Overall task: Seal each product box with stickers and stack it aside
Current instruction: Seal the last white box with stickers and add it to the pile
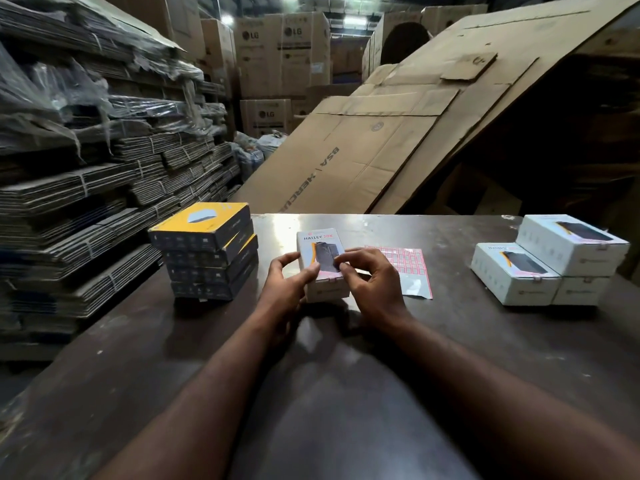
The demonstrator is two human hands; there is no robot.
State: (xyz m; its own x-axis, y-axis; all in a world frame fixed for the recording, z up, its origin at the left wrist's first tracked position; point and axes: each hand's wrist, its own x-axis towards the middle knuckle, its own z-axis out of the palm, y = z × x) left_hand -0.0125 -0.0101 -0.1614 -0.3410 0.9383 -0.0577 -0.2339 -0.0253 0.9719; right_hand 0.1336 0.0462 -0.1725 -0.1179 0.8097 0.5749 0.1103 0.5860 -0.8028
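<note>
A stack of four yellow-topped boxes [207,251] stands near the left edge of the dark worktop [450,341], beside bundles of flattened cardboard [86,202] piled off that edge. At the middle of the worktop, toward its far edge, a person steadies a white product box [320,247] printed "HALLEY 20K", which lies flat with its printed face up. The left hand [287,282] holds the box's left side, its grip curled round that side with the thumb lying toward the near end. The right hand [370,282] meets the box at its near right edge, its grip pinched there, thumb and forefinger drawn together on the printed face; whether anything lies between the fingertips cannot be told. A small sticker [333,279] shows over the box's near top edge. Just right of the hands, a sheet of pink-edged stickers [408,265] lies flat on the worktop, partly hidden by the right hand. Near the right edge, three white boxes [554,261] sit together, one resting on top. Beyond the far edge, large cardboard sheets [398,133] lean at a slant before stacked cartons [280,53].
</note>
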